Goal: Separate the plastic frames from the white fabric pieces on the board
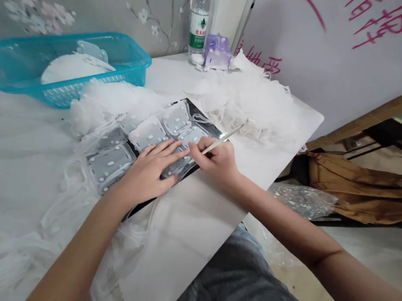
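Observation:
My left hand [150, 170] lies with fingers spread on translucent grey plastic pieces [148, 135] with slots and small white dots. These pieces sit in rows on a black board [195, 110]. In my right hand [218, 160] is a slim pale pen-like tool [232, 132], gripped as one holds a pencil. Its lower end points down at the pieces beside my left fingertips; the tip itself is hard to make out. One more grey plastic piece [109, 162] shows to the left of my left hand.
A blue plastic basket [143, 65] with white sheets stands at the back left. Piles of soft white material [252, 101] flank the board. A water bottle [197, 27] and a purple box [217, 50] stand at the back. The table edge runs close to my body; brown cloth [358, 185] hangs at right.

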Available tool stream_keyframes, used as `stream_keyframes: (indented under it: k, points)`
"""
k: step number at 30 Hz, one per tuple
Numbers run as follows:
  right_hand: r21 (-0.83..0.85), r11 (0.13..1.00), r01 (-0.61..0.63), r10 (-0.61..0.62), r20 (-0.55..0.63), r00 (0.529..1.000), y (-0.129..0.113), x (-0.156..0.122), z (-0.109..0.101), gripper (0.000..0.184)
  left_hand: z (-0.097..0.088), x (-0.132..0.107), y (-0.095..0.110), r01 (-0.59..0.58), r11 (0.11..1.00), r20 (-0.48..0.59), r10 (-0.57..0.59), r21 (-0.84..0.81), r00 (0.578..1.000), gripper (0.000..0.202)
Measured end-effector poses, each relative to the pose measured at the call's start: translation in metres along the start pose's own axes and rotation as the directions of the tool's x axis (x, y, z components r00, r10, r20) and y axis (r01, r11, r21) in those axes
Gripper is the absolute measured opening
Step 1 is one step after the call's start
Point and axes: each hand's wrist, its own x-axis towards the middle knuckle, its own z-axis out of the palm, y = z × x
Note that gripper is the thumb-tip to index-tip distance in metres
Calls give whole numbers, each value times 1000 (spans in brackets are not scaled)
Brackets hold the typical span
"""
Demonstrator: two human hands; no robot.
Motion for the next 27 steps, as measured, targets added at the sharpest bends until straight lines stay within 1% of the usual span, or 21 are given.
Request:
stream_keyframes:
  k: [5,8,10,13,21,23,27]
  points:
    - [112,985,-130,130,1,991,-5,0,-3,42,1,0,-2,-2,1000,-1,2,1,1000,61]
    - [146,975,-166,160,52,986,-8,0,-2,41,1,0,-3,1,1000,-2,-1,2,1000,60]
    - [152,974,-168,155,92,984,-9,-1,0,40,1,1,-3,4,1000,10,-4,5,1000,59]
    - [147,978,-150,132,124,983,-9,-2,2,41,1,2,-3,17,1000,24,-17,10,1000,58]
    - [106,988,-110,95,137,986,-7,-4,5,41,2,2,-2,2,1000,8,-2,1,1000,59]
    - [80,995,-64,53,133,990,-8,-5,5,40,2,1,-1,-6,1000,2,6,0,1000,57]
    - [19,996,84,-86,129,988,-10,-1,2,38,1,0,-1,-2,1000,7,2,-1,1000,55]
